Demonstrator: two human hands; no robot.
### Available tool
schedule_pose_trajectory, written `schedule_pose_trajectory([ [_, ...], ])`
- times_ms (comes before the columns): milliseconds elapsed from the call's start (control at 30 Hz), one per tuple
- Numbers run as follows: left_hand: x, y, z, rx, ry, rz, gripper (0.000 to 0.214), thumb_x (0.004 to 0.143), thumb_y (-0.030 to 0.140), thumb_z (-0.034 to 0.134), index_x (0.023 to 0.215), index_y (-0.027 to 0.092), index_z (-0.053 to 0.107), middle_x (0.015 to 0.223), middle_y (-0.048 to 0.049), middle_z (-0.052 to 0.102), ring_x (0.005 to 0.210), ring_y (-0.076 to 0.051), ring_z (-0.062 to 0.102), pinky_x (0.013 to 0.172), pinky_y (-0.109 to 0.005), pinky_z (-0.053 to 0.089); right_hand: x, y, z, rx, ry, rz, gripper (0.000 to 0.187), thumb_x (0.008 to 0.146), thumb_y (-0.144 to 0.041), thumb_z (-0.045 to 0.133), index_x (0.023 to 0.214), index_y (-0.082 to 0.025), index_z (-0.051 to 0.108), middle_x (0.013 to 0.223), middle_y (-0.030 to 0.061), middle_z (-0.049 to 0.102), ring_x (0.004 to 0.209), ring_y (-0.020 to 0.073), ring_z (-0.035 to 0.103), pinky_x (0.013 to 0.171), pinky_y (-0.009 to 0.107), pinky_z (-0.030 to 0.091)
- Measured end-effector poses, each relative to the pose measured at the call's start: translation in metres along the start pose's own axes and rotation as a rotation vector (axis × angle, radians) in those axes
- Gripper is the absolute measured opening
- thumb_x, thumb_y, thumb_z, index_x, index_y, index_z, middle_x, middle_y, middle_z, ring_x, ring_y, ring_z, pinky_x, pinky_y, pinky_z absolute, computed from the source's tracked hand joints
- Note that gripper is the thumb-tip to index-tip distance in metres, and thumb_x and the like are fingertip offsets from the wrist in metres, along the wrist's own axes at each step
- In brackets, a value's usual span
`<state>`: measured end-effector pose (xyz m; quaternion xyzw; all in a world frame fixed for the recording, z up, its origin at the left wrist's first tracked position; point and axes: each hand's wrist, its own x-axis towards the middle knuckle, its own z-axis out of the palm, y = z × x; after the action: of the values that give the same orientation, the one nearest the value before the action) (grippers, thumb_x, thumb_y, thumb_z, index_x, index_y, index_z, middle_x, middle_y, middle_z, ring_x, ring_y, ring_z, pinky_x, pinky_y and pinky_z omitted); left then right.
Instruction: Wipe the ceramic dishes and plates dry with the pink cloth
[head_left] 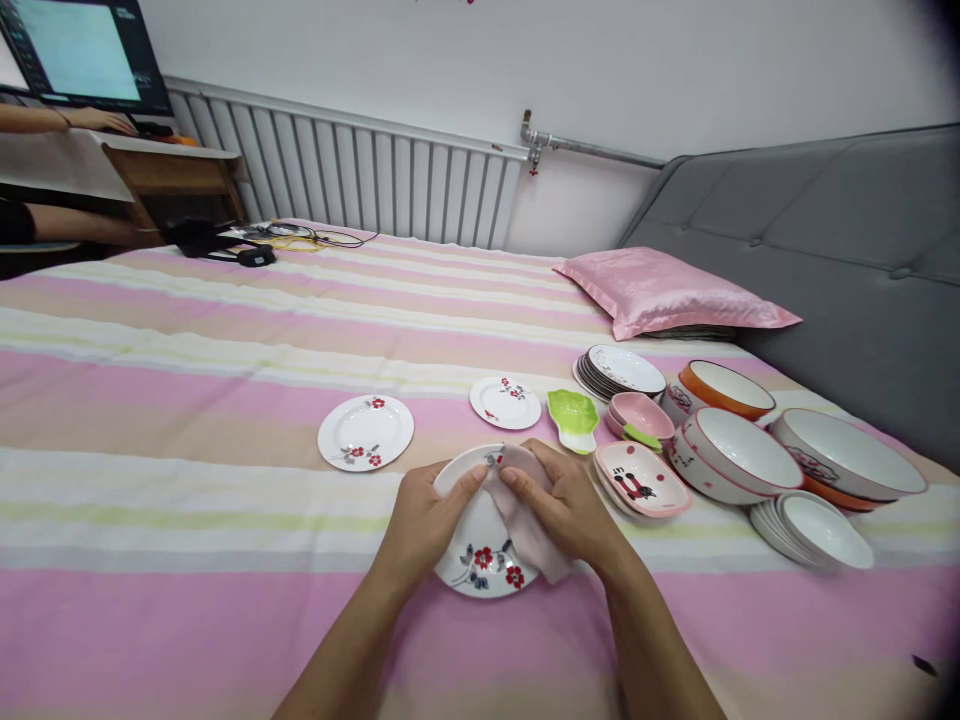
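Note:
A white plate (469, 540) with red flowers and grey leaves is held over the bed, tilted toward me. My left hand (427, 510) grips its left rim, with the thumb on the face. A pale pink cloth (529, 535) lies over the plate's right part. My right hand (566, 495) is closed on this cloth, its thumb pressing it to the plate near the far rim; the fingers behind are hidden. Beyond the hands, a flowered plate (366, 432) lies to the left and a smaller flowered plate (505, 402) lies straight ahead.
Right of my hands stand a green leaf-shaped dish (573, 415), pink bowls (640, 412), square cat dishes (643, 478), stacked plates (625, 368), large bowls (742, 450) and small white bowls (825, 530). A pink pillow (667, 285) lies by the grey headboard (825, 215). Another person's hand (101, 120) rests at a desk.

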<state>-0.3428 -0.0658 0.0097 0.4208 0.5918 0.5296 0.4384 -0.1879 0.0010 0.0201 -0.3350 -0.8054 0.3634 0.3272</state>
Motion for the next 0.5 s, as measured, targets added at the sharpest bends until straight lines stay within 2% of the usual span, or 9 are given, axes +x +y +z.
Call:
schedule_pose_trajectory([
  [167, 0.0, -0.001, 0.001, -0.062, 0.095, 0.056, 0.032, 0.073, 0.045, 0.06, 0.081, 0.016, 0.068, 0.069, -0.0037, 0.066, 0.061, -0.015, 0.056, 0.052, -0.022, 0.043, 0.001, 0.002, 0.005, 0.03, 0.069, 0.004, 0.023, 0.086, -0.038, 0.049, 0.074, -0.018, 0.053, 0.066, -0.003, 0.052, 0.063, 0.0128, 0.048, 0.057, 0.023, 0.035],
  [267, 0.001, -0.002, 0.001, -0.15, 0.197, 0.089, 0.032, 0.071, 0.043, 0.063, 0.088, 0.016, 0.069, 0.075, -0.0049, 0.068, 0.068, -0.018, 0.061, 0.056, -0.024, 0.047, 0.002, 0.003, 0.014, 0.062, 0.162, 0.021, 0.023, 0.085, -0.038, 0.051, 0.074, -0.018, 0.053, 0.066, -0.003, 0.053, 0.062, 0.0124, 0.048, 0.057, 0.023, 0.036],
  [400, 0.002, -0.003, 0.004, -0.307, 0.347, 0.097, 0.032, 0.069, 0.042, 0.067, 0.088, 0.017, 0.068, 0.082, -0.0059, 0.071, 0.073, -0.02, 0.064, 0.062, -0.028, 0.051, 0.004, 0.001, 0.028, 0.153, 0.294, 0.05, 0.021, 0.085, -0.037, 0.05, 0.079, -0.018, 0.054, 0.071, -0.0024, 0.055, 0.065, 0.0122, 0.05, 0.06, 0.022, 0.038],
  [500, 0.002, -0.002, 0.007, -0.386, 0.459, 0.104, 0.033, 0.068, 0.041, 0.068, 0.089, 0.016, 0.068, 0.084, -0.007, 0.071, 0.078, -0.022, 0.065, 0.066, -0.031, 0.052, 0.004, -0.001, 0.036, 0.21, 0.336, 0.083, 0.021, 0.086, -0.038, 0.05, 0.081, -0.018, 0.056, 0.073, -0.0019, 0.057, 0.067, 0.0124, 0.05, 0.061, 0.022, 0.04],
])
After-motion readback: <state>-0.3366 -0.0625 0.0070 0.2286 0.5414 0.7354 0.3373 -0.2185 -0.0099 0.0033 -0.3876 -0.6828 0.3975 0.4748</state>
